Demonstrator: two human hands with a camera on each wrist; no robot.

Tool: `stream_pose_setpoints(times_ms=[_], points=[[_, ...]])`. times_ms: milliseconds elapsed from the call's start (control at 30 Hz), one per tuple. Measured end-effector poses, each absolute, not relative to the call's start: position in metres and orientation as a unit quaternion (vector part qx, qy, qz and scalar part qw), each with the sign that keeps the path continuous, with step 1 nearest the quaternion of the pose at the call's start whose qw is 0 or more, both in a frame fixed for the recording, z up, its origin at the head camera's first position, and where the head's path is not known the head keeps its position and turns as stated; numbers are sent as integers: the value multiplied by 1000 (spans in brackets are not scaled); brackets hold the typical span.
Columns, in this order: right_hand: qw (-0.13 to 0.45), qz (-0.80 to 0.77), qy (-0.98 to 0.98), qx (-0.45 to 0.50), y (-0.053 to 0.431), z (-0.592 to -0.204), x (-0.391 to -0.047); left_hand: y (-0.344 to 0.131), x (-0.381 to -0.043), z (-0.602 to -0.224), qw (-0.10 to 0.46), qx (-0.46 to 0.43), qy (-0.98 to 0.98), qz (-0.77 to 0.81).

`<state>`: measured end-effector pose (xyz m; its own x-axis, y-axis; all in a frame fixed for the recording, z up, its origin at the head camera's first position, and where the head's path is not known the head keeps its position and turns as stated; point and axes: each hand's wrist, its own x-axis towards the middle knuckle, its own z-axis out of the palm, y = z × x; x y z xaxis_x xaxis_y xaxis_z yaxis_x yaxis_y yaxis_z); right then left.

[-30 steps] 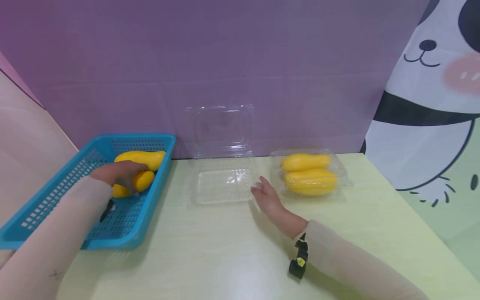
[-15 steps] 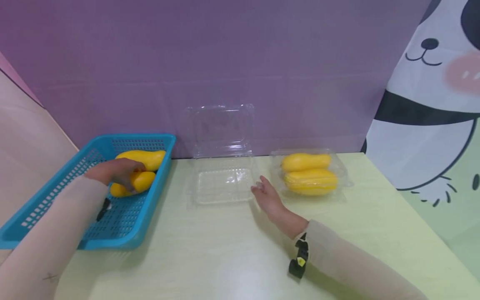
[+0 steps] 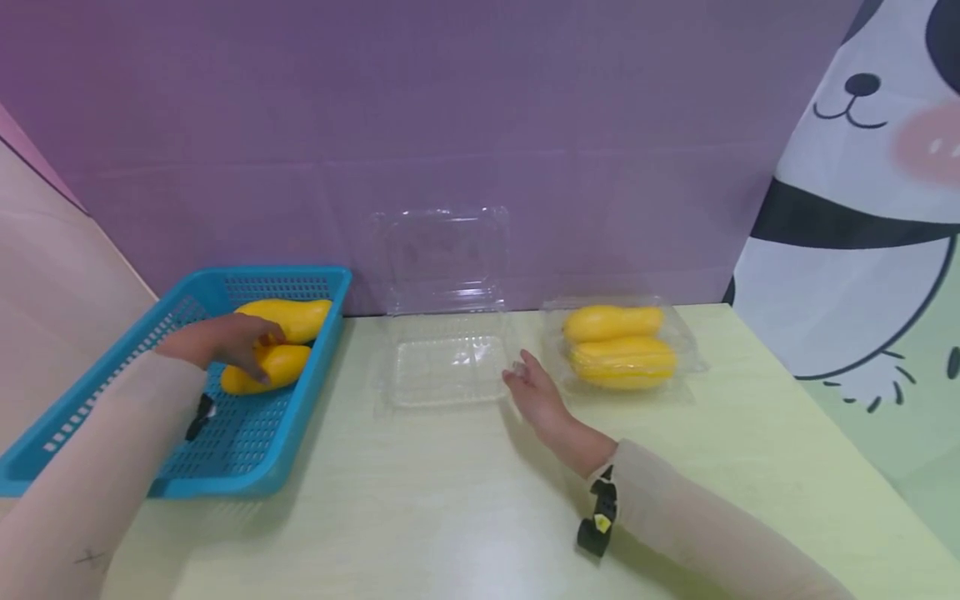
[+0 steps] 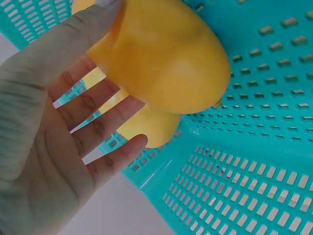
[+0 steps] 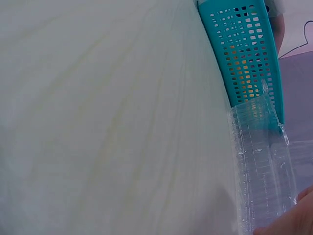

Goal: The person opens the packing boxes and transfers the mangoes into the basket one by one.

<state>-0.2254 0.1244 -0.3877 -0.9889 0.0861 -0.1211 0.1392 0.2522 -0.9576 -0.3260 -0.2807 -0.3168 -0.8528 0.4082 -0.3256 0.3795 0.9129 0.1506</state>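
My left hand [image 3: 228,340] is inside the blue basket, fingers spread and nearly straight, around the near yellow squash [image 3: 279,368]. In the left wrist view the thumb lies against this smooth squash [image 4: 171,58], while the fingers reach behind it. Another yellow squash [image 3: 296,318] lies behind it in the basket. With thumb and fingers, my right hand [image 3: 538,398] pinches the right edge of a clear plastic clamshell container [image 3: 450,372], whose lid stands raised at the back. The right wrist view shows only part of that hand [image 5: 288,218] at the container's edge [image 5: 264,171].
The blue perforated basket [image 3: 288,442] stands at the left of the pale table [image 3: 420,500]. To the right, a second clear container [image 3: 678,333] holds two yellow fruits, the front one seemingly ridged. A purple cloth [image 3: 450,100] hangs behind the table.
My left hand has shifted slightly left over the near squash and its fingers have loosened, showing more of it. The squash has barely moved. My right hand stays at the container's edge.
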Motion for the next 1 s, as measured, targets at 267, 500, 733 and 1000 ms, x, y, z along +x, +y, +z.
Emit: stream_pose_setpoints(times_ms=[267,500,733,1000], points=[[14,-614,786,66,124,-389,-225,-284,-329,-315,172,205,962,46],[13,-623,780,52,125,-385,-225,-282,-330,-314,173,188,966,42],[11,-603,797,40,130,-379,-227,-281,-329,-310,170,186,967,40],[-14,-588,809,28,132,-367,-226,-276,-324,-300,137,196,971,29]])
